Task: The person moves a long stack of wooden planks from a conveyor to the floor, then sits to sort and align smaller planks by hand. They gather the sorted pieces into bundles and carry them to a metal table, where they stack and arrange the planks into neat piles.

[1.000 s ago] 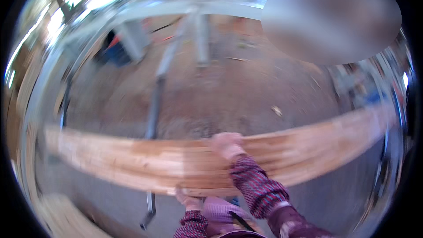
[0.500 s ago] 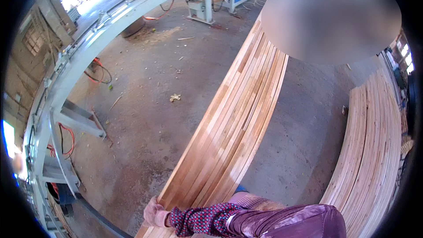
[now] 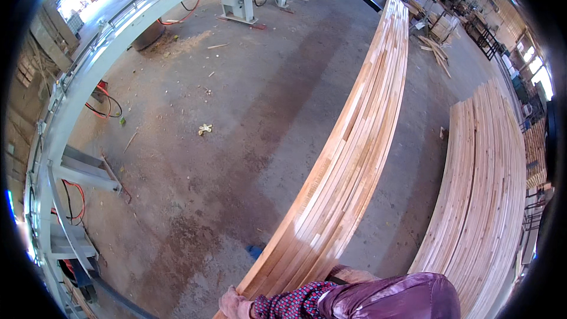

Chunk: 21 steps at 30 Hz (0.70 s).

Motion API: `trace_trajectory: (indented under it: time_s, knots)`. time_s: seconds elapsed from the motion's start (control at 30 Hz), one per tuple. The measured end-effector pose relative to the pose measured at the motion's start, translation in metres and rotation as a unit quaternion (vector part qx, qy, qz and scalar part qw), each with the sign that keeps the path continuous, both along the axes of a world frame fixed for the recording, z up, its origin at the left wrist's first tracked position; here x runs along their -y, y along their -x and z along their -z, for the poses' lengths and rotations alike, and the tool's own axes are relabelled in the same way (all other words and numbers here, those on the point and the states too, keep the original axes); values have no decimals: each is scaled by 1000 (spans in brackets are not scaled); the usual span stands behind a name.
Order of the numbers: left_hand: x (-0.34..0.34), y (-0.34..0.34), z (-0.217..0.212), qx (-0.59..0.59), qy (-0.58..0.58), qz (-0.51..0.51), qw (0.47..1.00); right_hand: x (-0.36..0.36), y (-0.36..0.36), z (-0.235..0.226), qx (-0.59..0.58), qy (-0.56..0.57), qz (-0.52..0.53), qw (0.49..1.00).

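My left hand [image 3: 234, 305], in a pinkish work glove, is closed on the near left edge of a long stack of wooden boards [image 3: 348, 153]. Narrow light-brown strips lie side by side in this stack, which runs from the lower edge to the far upper right. A checked cuff and a glossy purple sleeve [image 3: 396, 298] cover my left arm, which crosses the near end. Just beyond that sleeve, at the stack's right side, shows part of my right hand [image 3: 353, 274] in a tan-pink glove. Its fingers are hidden.
A second stack of boards [image 3: 478, 195] stands to the right. Along the left curves a pale metal machine frame [image 3: 56, 136] with red hoses. Loose wood pieces [image 3: 436, 56] lie at the far right. A blue shoe tip [image 3: 254, 252] shows left of the boards on the concrete floor.
The view has shifted, so the held stack appears farther right and its far end now shows. The blurred patch at the upper right is gone. My left hand keeps its grip.
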State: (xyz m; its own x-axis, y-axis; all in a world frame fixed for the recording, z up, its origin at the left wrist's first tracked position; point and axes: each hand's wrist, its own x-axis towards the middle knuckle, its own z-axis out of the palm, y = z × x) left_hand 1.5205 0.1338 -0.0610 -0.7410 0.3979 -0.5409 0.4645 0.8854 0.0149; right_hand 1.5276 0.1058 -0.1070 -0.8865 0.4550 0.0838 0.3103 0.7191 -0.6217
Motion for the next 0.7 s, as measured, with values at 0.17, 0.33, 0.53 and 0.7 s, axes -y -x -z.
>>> trace_trajectory:
  time_s: [0.17,0.33,0.53,0.7]
  knots:
    - [-22,-32,0,75,-48,92,992,-3,-51,-22,-4,45,-7,999]
    - [-58,-90,9,196,-98,190,957,-29,-137,-44,16,83,12,996]
    - [-123,-206,3,358,-126,279,882,-100,-304,-124,101,180,85,975]
    - [-166,-346,18,459,-62,325,824,-129,-460,-97,95,217,288,928]
